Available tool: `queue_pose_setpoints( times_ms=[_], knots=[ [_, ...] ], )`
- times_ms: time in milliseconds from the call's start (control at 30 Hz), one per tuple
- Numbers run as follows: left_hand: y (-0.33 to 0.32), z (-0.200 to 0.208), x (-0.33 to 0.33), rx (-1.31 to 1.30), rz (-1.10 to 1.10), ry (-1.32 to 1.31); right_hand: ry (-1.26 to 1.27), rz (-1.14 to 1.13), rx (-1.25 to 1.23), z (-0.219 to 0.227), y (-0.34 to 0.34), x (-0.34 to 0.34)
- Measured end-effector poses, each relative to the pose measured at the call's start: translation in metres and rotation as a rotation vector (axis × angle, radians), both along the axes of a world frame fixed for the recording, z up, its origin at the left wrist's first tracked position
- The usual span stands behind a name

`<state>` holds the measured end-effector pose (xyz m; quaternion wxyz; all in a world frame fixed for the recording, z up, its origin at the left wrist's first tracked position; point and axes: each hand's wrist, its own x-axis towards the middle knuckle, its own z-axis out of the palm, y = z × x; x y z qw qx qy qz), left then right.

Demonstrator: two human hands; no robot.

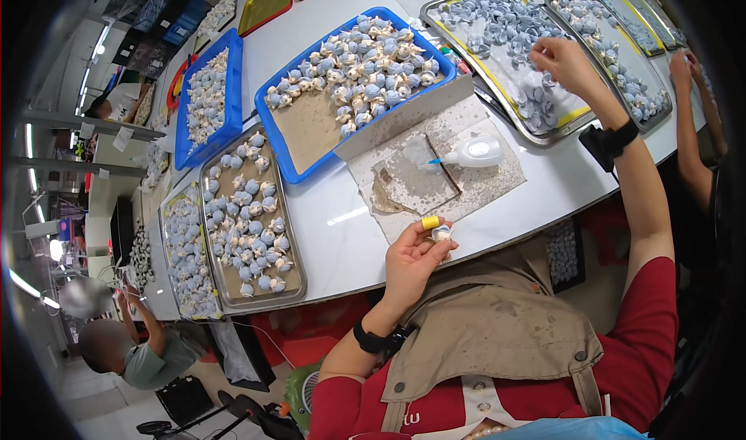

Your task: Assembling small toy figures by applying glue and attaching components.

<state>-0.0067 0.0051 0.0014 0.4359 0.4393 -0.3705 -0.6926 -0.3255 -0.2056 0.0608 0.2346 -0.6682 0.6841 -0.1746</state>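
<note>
Near the table's front edge, my left hand (412,263) pinches a small white and blue figurine (441,235) between thumb and fingers. Yellow tape wraps one of its fingertips. My right hand (566,65) reaches over a metal tray (553,138) of loose, curved blue-grey pieces (497,22). Its fingers are drawn together; whatever they hold is too small to make out. Between my hands, a white squeeze bottle (477,151) with a blue tip lies on a stained piece of cardboard (497,177).
A blue tray (281,141) of finished-looking blue and white figurines stands beyond the cardboard. More figurines fill a metal tray (299,288) and a second blue tray (185,148) at left. Another person's hands (684,67) show at far right; a seated person (148,354) is at left.
</note>
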Motion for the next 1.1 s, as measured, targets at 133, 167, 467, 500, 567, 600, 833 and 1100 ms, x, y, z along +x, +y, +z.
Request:
queue_pose_setpoints(
  times_ms=[133, 167, 467, 500, 567, 600, 833, 1100],
  knots=[
    [0.001, -0.002, 0.000, -0.001, 0.014, 0.023, 0.160, 0.305, -0.495, -0.031, -0.023, -0.006],
    [0.001, -0.003, 0.000, -0.005, 0.012, 0.026, 0.226, 0.339, -0.499, -0.034, -0.023, -0.002],
    [-0.002, -0.005, 0.003, -0.003, 0.051, 0.133, -0.383, 0.179, -0.163, 0.008, 0.038, 0.039],
    [-0.001, -0.006, 0.006, 0.004, 0.058, 0.143, -0.449, 0.209, -0.074, 0.012, 0.060, 0.053],
    [-0.001, -0.009, 0.004, -0.009, 0.077, 0.189, -0.722, 0.263, -0.024, -0.007, 0.114, 0.084],
    [-0.001, -0.009, 0.005, -0.035, 0.087, 0.229, -0.732, 0.320, 0.092, -0.005, 0.138, 0.101],
    [0.001, -0.005, 0.002, -0.084, 0.073, 0.301, -0.805, 0.289, -0.017, -0.043, 0.189, 0.157],
    [0.005, -0.010, 0.000, -0.121, 0.117, 0.251, -0.526, 0.367, -0.416, -0.049, 0.194, 0.161]
  ],
)
